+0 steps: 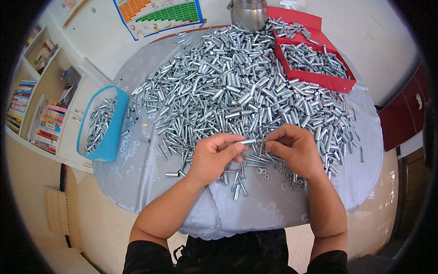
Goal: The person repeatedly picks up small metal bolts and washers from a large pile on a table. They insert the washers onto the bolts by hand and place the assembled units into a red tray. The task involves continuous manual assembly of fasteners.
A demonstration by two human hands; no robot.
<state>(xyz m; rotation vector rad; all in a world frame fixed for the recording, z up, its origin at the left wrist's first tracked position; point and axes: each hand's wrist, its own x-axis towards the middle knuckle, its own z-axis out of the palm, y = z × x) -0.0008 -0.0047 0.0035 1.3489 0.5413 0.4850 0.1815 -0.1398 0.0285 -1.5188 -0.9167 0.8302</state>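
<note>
Between the thumb and fingers of my left hand [216, 154] is a silvery metal sleeve [247, 142], held roughly level and pointing right. My right hand [292, 148] is close by on its right, thumb and forefinger pinched at something small that I cannot make out. Both hands are at the near edge of a large heap of metal sleeves and bolts [214, 86]. Below them a few finished-looking bolts with sleeves [237, 185] lie loose on the cloth. Small washers [266, 176] are scattered under my right hand.
A grey patterned tablecloth [219, 208] covers the round table. At the left stands a blue bin [109, 148] with metal pieces inside. An open red box [315, 81] of bolts sits at the back right, beside a steel pot [248, 16]. Bookshelves [41, 105] line the left wall.
</note>
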